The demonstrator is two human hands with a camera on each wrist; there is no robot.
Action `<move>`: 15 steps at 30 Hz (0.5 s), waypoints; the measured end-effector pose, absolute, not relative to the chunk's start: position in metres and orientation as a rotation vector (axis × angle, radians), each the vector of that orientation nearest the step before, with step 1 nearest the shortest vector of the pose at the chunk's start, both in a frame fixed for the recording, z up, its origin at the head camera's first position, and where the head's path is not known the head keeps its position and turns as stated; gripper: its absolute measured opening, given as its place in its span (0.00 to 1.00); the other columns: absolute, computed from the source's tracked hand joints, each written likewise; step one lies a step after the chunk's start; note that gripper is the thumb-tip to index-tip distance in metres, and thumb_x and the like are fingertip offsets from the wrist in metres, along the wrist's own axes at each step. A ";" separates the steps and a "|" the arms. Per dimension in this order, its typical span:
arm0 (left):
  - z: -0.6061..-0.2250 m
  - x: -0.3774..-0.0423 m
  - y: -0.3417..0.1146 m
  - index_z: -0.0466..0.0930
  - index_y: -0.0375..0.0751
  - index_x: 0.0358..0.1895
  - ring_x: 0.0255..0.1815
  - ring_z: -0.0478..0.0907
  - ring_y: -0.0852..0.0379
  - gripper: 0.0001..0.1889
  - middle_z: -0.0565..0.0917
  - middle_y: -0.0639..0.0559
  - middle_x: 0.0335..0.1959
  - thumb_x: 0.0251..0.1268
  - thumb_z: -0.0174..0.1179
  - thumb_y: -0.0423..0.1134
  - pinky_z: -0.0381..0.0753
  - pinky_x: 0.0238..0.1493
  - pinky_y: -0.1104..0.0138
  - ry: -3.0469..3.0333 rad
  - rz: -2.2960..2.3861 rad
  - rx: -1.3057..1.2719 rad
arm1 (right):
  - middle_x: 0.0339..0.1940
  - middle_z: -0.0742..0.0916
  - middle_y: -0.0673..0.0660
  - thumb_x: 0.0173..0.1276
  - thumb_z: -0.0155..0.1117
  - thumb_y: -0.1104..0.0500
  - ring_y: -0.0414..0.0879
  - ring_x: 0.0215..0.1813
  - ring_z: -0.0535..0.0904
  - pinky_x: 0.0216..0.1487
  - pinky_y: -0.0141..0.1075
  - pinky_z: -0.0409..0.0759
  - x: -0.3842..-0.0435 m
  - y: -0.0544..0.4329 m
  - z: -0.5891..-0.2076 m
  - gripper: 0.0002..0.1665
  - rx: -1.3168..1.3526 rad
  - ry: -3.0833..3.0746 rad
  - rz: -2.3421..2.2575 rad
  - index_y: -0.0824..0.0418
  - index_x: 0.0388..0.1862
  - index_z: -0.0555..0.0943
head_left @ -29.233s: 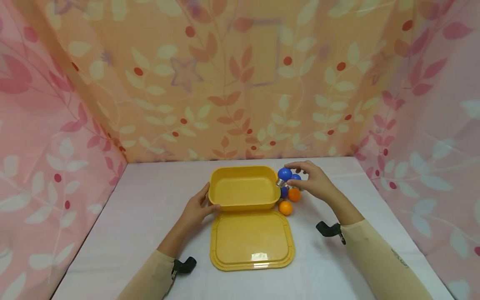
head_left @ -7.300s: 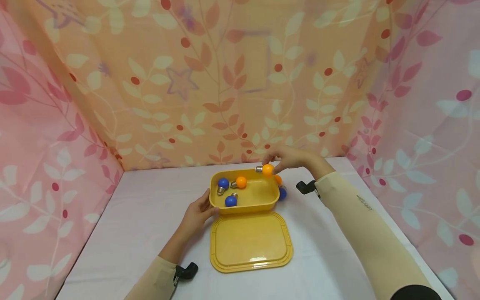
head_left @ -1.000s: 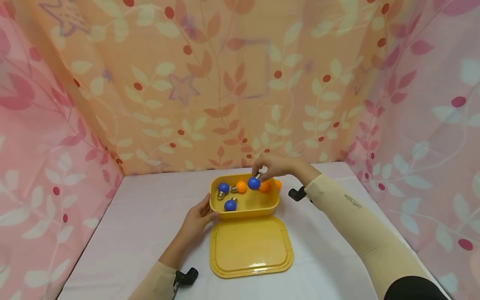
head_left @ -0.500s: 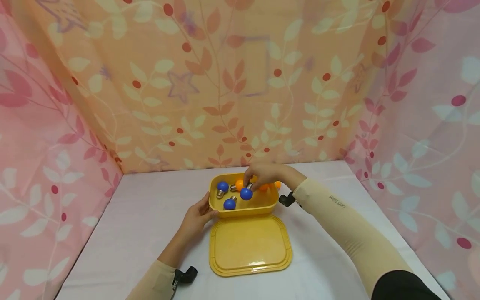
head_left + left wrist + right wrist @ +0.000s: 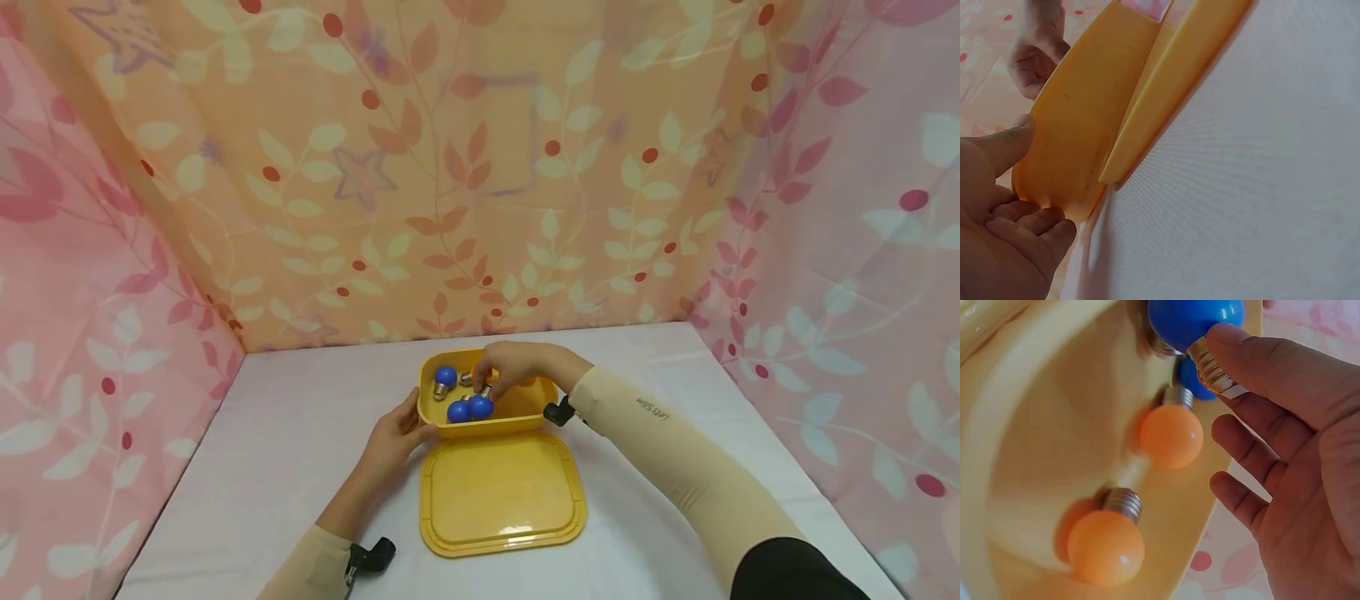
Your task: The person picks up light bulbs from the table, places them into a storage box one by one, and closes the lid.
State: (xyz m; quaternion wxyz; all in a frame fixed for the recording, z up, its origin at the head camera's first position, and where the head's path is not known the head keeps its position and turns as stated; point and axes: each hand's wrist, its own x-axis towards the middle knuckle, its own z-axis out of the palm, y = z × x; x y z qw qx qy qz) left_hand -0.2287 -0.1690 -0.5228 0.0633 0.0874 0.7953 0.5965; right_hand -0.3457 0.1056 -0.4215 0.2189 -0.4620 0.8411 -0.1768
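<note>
While the right hand (image 5: 513, 364) pinches a blue bulb (image 5: 482, 407), the left hand (image 5: 393, 431) holds the yellow box (image 5: 525, 406)

In the head view, the box sits just below the middle of the frame on a white tablecloth (image 5: 300, 467). The left hand is at its left end, thumb at the near corner, fingers bent round the side. The right hand comes in from the right, the pinched bulb at its fingertips, globe downward. A second blue bulb (image 5: 457, 412) is just left of it; whether they touch cannot be told. A third blue bulb (image 5: 446, 376) lies in the box's upper left corner. The yellow lid (image 5: 502, 493) lies flat at bottom centre.

In the left wrist view, the left thumb touches the box's edge at the left, fingers curled at its lower corner.

In the right wrist view, thumb and finger grip the bulb's metal base (image 5: 1207, 365) at upper right; the other fingers are partly bent. One orange bulb (image 5: 1171, 436) lies at the centre, another orange bulb (image 5: 1107, 548) at lower left.
</note>
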 end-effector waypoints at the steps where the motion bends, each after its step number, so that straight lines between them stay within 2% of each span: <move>1: -0.522 -0.228 -0.170 0.51 0.48 0.83 0.79 0.63 0.51 0.45 0.60 0.48 0.81 0.68 0.69 0.41 0.71 0.69 0.65 2.403 1.802 0.264 | 0.43 0.88 0.45 0.63 0.78 0.59 0.54 0.54 0.82 0.65 0.48 0.81 -0.345 0.104 -0.423 0.12 -1.285 2.328 -0.484 0.54 0.46 0.89; 8: -0.522 -0.228 -0.172 0.51 0.47 0.83 0.79 0.62 0.52 0.45 0.59 0.47 0.82 0.69 0.68 0.41 0.71 0.69 0.65 2.391 1.809 0.285 | 0.42 0.89 0.41 0.63 0.77 0.59 0.39 0.47 0.81 0.57 0.31 0.82 -0.341 0.097 -0.435 0.13 -1.299 2.346 -0.439 0.50 0.47 0.90; 11: -0.522 -0.228 -0.171 0.52 0.47 0.83 0.78 0.63 0.52 0.45 0.60 0.48 0.81 0.69 0.69 0.42 0.72 0.69 0.66 2.387 1.814 0.290 | 0.43 0.88 0.40 0.62 0.78 0.59 0.37 0.47 0.81 0.57 0.30 0.82 -0.338 0.097 -0.439 0.13 -1.288 2.347 -0.425 0.50 0.47 0.90; 15: -0.522 -0.228 -0.169 0.52 0.46 0.83 0.78 0.64 0.52 0.45 0.61 0.46 0.81 0.68 0.69 0.42 0.72 0.68 0.66 2.391 1.824 0.293 | 0.43 0.88 0.41 0.63 0.78 0.58 0.40 0.50 0.82 0.61 0.36 0.82 -0.336 0.099 -0.440 0.12 -1.239 2.353 -0.420 0.48 0.45 0.90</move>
